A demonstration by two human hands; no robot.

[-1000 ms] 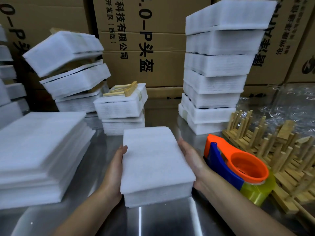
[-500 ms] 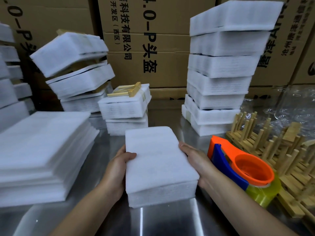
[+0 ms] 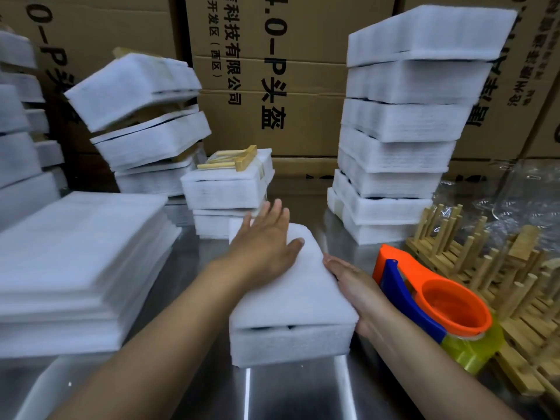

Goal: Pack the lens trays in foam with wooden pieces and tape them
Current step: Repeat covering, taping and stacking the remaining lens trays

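The left hand (image 3: 266,241) lies flat, palm down and fingers spread, on the far top face of the foam bundle (image 3: 291,301); it presses rather than grasps, with nothing closed inside it. The right hand (image 3: 357,292) lies open along the bundle's right side, its palm against the foam edge and its fingertips reaching toward the far corner. Neither hand curls around anything.

The bundle sits between the two hands on the metal table (image 3: 291,392), straight in front of the person. A dark slit runs across its near face between an upper and a lower foam layer; what lies inside cannot be made out.

Just beyond the right hand stands an orange and blue tape dispenser (image 3: 430,298) with a yellowish roll, and past that a heap of wooden peg racks (image 3: 500,280). Left of the left forearm rests a wide stack of flat foam sheets (image 3: 78,262). Just past the left fingertips sit two wrapped foam packs, the upper one (image 3: 224,189) carrying a wooden piece (image 3: 233,160) on top. Further out rise a leaning pile of packs (image 3: 139,116) on the left and a tall pile (image 3: 406,116) on the right, with cardboard boxes (image 3: 272,71) behind them.
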